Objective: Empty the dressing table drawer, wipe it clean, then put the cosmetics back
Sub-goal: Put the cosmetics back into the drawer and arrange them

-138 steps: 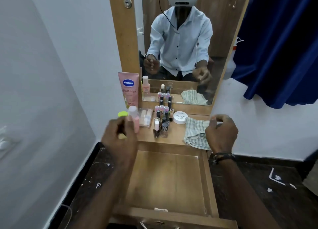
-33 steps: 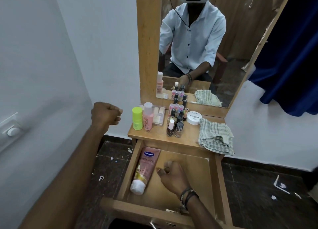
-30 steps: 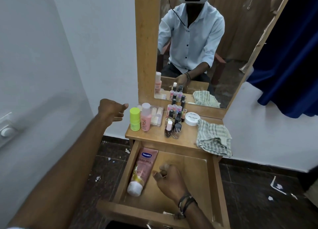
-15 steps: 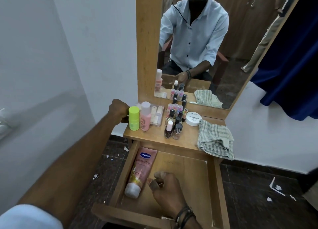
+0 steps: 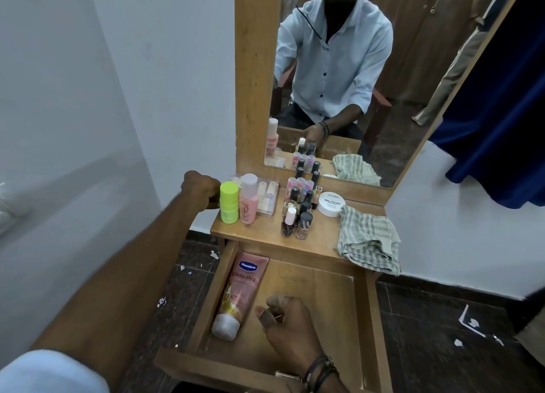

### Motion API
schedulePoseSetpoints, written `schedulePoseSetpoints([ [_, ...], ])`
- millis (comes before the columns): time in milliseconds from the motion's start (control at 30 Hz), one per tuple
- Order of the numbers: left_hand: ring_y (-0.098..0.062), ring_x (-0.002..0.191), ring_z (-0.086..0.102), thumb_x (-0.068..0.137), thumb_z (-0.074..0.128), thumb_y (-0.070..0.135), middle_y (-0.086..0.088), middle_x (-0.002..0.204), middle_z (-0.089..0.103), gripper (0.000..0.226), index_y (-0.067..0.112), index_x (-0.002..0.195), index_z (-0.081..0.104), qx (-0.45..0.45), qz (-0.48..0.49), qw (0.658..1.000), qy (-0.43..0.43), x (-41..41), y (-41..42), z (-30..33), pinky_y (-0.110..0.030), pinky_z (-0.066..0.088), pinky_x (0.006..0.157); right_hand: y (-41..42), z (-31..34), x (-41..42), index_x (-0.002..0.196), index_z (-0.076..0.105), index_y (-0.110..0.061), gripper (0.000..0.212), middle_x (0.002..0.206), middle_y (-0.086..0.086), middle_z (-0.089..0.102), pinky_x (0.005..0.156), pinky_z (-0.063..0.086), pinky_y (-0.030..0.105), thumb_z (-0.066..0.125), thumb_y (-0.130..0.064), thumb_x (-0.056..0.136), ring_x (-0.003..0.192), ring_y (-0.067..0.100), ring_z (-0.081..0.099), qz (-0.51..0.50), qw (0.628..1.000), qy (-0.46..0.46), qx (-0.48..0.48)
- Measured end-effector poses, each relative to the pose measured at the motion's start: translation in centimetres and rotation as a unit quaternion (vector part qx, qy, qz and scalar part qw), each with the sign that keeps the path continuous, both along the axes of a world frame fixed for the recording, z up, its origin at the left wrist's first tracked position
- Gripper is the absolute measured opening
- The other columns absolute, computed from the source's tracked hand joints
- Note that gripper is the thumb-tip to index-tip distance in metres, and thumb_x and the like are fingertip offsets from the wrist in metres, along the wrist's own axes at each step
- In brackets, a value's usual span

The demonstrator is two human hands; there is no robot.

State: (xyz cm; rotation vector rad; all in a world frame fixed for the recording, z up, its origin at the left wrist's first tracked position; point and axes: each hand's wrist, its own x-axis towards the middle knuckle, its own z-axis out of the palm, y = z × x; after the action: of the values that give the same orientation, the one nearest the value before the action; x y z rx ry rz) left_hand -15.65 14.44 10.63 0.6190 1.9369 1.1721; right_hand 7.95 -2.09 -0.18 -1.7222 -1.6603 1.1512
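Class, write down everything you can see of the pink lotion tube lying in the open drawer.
The pink lotion tube is a soft-looking plastic squeeze tube with a blue Vaseline logo, "Gluta-Hya" lettering, a gold band and a white cap. It lies flat on the floor of the drawer, along its left wall, cap toward the person, flat end toward the table. The right hand rests beside it without touching.

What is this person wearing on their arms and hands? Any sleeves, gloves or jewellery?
No gloves: both hands are bare. The left hand has nothing on its wrist, and the forearm is uncovered up to a pale blue sleeve rolled or pushed back near the elbow. The right hand has dark bands stacked around the wrist, thin like cords or bracelets. No rings show.
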Motion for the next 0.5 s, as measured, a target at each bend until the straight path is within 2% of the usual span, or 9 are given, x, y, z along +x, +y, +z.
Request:
schedulePoseSetpoints([
  [67,-0.039,0.077,0.071,0.077,0.069,-0.015,-0.029,0.095,0.068,0.026,-0.011,0.101,0.060,0.001,0.007,1.000,-0.016,-0.2,0.2,-0.2,-0.049,0.062,0.067,0.0,-0.1,0.1,0.116,0.063,-0.016,0.042,0.098,-0.007,0.066,0.083,0.053,0.024,0.069,-0.043,0.084,0.090,0.004,0.063,-0.002,1.000,0.000,0.002],
  [133,-0.035,0.068,0.069,0.079,0.067,-0.016,-0.028,0.090,0.068,0.020,-0.011,0.097,0.060,-0.002,0.010,1.000,-0.024,-0.4,0.2,-0.3,-0.046,0.062,0.065,0.0,-0.3,0.2,0.115,0.063,-0.016,0.042,0.097,-0.007,0.066,0.084,0.054,0.026,0.069,-0.043,0.083,0.090,0.005,0.063,-0.007,1.000,0.005,-0.001],
  [200,-0.032,0.061,0.066,0.079,0.069,-0.014,-0.026,0.086,0.067,0.021,-0.010,0.098,0.061,-0.006,0.013,0.999,-0.037,-0.9,0.1,-0.4,-0.046,0.062,0.067,0.0,-0.5,0.1,0.114,0.064,-0.015,0.044,0.095,-0.007,0.066,0.084,0.055,0.030,0.070,-0.044,0.081,0.088,0.006,0.065,-0.009,1.000,0.010,-0.005],
  [267,-0.030,0.063,0.066,0.079,0.072,-0.011,-0.024,0.085,0.068,0.023,-0.010,0.100,0.062,-0.007,0.008,0.999,-0.050,-1.6,-0.1,-0.4,-0.045,0.062,0.066,0.0,-0.6,0.0,0.112,0.065,-0.016,0.043,0.094,-0.007,0.066,0.083,0.056,0.032,0.070,-0.044,0.080,0.086,0.009,0.066,-0.010,1.000,0.012,-0.013],
  [400,-0.024,0.065,0.063,0.086,0.069,-0.005,-0.018,0.086,0.067,0.010,-0.004,0.089,0.059,-0.025,-0.029,0.997,-0.069,-3.0,-0.6,-0.3,-0.031,0.058,0.042,0.0,-0.8,-0.1,0.109,0.065,-0.017,0.042,0.092,-0.006,0.068,0.082,0.057,0.034,0.070,-0.046,0.079,0.083,0.010,0.068,-0.008,1.000,0.017,-0.021],
  [500,-0.022,0.064,0.060,0.090,0.066,-0.003,-0.015,0.079,0.062,0.017,0.001,0.078,0.054,-0.028,-0.030,0.996,-0.079,-4.2,-0.9,-0.4,-0.026,0.050,0.031,0.0,-0.8,0.0,0.109,0.065,-0.018,0.043,0.090,-0.005,0.069,0.082,0.057,0.033,0.068,-0.048,0.079,0.083,0.010,0.068,0.006,1.000,0.015,-0.025],
])
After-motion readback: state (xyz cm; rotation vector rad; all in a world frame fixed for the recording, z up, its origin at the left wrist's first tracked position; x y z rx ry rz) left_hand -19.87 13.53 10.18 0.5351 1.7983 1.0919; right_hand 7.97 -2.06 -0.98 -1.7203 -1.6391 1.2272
